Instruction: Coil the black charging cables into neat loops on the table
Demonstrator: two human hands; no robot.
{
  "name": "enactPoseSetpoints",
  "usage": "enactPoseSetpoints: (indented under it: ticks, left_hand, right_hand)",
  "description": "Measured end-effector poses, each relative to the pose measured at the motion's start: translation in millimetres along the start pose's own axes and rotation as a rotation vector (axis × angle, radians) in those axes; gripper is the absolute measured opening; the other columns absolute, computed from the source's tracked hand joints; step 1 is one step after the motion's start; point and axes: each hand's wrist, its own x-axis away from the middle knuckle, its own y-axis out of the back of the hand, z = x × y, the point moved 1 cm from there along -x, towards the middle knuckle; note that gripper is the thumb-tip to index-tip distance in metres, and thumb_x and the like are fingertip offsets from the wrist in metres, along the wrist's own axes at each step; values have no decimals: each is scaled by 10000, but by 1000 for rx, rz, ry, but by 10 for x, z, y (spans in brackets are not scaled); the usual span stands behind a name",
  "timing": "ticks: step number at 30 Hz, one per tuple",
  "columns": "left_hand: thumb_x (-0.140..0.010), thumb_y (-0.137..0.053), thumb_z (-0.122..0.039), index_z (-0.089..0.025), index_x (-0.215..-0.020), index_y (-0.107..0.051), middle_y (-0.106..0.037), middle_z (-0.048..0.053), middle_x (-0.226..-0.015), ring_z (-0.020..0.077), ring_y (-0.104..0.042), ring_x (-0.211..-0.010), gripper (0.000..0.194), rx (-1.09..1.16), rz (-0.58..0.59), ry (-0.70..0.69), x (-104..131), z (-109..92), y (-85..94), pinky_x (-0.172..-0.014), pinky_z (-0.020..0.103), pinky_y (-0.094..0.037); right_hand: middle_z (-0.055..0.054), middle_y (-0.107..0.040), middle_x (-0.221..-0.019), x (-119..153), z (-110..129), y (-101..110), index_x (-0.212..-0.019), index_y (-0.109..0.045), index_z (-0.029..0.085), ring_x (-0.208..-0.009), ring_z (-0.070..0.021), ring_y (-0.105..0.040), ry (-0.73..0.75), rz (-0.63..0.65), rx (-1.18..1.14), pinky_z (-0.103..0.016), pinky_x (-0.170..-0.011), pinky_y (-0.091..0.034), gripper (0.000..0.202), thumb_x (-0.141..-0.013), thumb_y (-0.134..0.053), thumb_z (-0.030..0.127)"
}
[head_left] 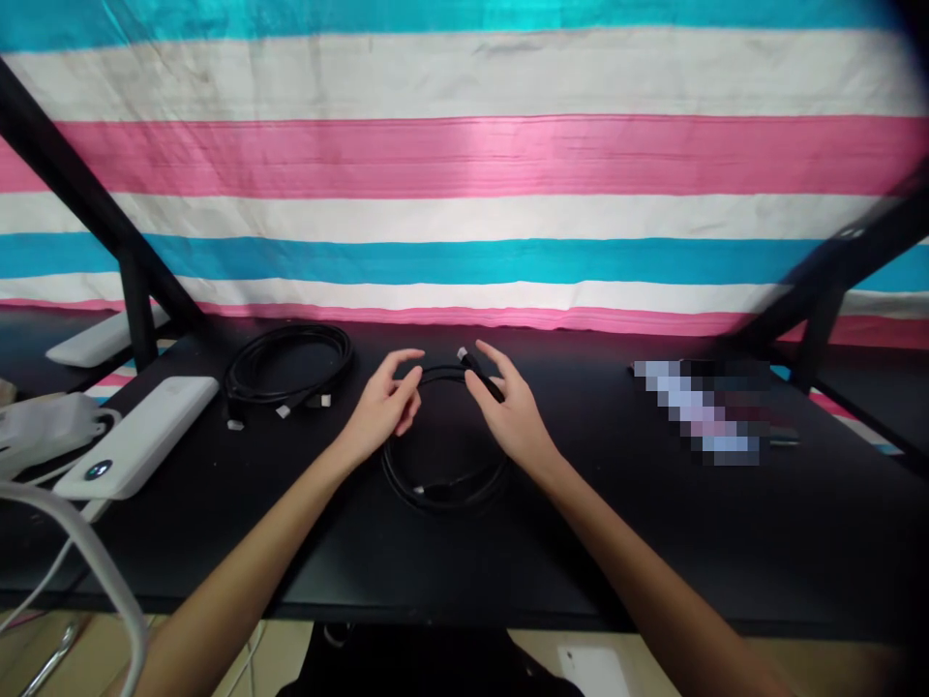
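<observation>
A coiled black cable [446,503] lies on the black table in front of me, between my two hands. My left hand [384,399] is at the coil's upper left, thumb and index finger apart, the other fingers partly curled. At the upper right, my right hand [512,411] has its thumb and index finger spread around the plug end of the cable. That plug [464,356] has a light tip pointing up and away from me. Another plug end [432,491] rests inside the near side of the coil. The right hand's lower fingers are hidden.
A second black cable coil [290,363] with several light-tipped plugs lies at the back left. Left of it are a white power bank [141,440], a white adapter [47,431] and white cords. A blurred-out object [697,407] lies at the right. Black slanted bars [94,184] flank the table; a striped sheet [464,155] hangs behind.
</observation>
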Motion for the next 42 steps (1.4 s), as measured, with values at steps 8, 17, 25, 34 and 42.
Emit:
enactPoseSetpoints:
  ticks: [8,17,25,34,42]
  left_hand:
    - [-747,-686,-273,-220,-1008,-700,-686,59,-1001,220,-616,-845,267,-369,-144,-273,-14,78,69,-810,282,-435]
    - [-785,-649,-336,-234,-728,-665,-583,40,-619,233,-588,-640,118,-690,-10,-206,29,133,51,-616,257,-368]
    - [-750,-672,-343,-221,-629,-568,-530,-7,-595,175,-520,-604,201,-290,-180,-22,-28,150,84,-548,224,-329]
    - [-844,-428,-608,-184,-808,-543,-351,-91,-414,79,-315,-280,441,-60,26,212,-22,64,89,-313,191,-236]
    - [-948,-326,-490,-186,-436,-308,-212,-69,-285,36,-159,-223,595,628,266,589,-34,28,40,-265,170,-114]
  right_hand:
    - [-69,-554,-998,80,-2,-69,-1336,-493,312,-775,-204,-610,195,85,462,-339,-715,-491,412,-930,-423,291]
    - [-53,-661,-999,116,-72,-186,-1139,-652,288,-864,-220,-642,219,191,460,-313,-713,-488,302,-919,-460,212]
    - [-49,-687,-996,54,-50,-105,-1402,-381,266,-709,-182,-648,131,171,240,-342,-710,-510,587,-838,-529,200]
    - [54,-514,-661,-19,-105,-118,-1312,-456,158,-424,-82,-566,-202,158,-224,-192,-418,-429,444,-888,-398,276]
    - [56,-540,-649,-100,-182,-70,-1182,-559,194,-356,-57,-467,-218,301,-339,-188,-345,-430,332,-868,-516,291]
